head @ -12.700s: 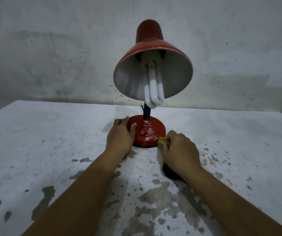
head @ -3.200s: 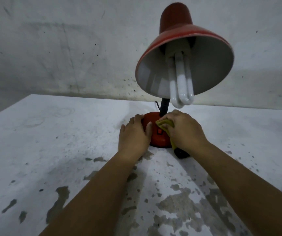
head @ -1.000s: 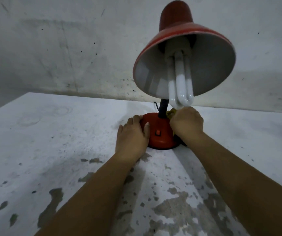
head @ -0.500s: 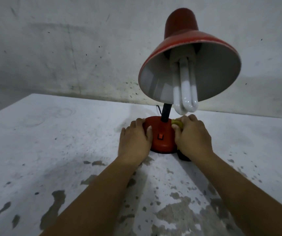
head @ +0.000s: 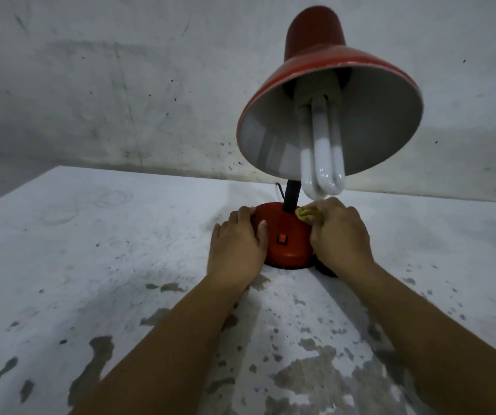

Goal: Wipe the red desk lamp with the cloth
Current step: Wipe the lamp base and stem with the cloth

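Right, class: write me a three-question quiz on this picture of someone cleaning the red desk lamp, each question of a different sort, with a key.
1. True or false: the left hand rests against the round red lamp base.
2. Multiple choice: where is the bunched yellow cloth? A) on the red metal shade B) on the base beside the black stem C) flat on the worn white table
3. Fill in: the white folded-tube bulb hangs just above the ____ hand.

Key: 1 true; 2 B; 3 right.
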